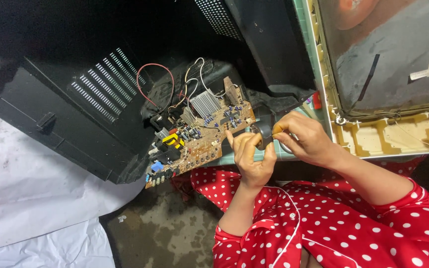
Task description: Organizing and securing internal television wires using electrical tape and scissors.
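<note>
1. My left hand (252, 158) was raised palm-up just in front of the circuit board (202, 133), its fingers curled round a small black round part (263, 134) and gripping it from below and the left.
2. My right hand (304, 139) came in from the right, thumb and forefinger pinched shut on a small orange-tipped piece (277, 129) that touched the right side of the black part.
3. So the black part sat between both hands, at the fingertips rather than in either palm, just off the board's right edge.
4. The board lay tilted, carrying a finned heat sink (205, 102), a yellow-wrapped transformer (172, 139) and loose red and white wires (161, 79).
5. Behind it stood the black vented rear cover (75, 99); to the right rested the picture tube (393, 54) in its pale front frame (373, 139).
6. My red polka-dot sleeves (353, 223) filled the bottom of the view.
</note>
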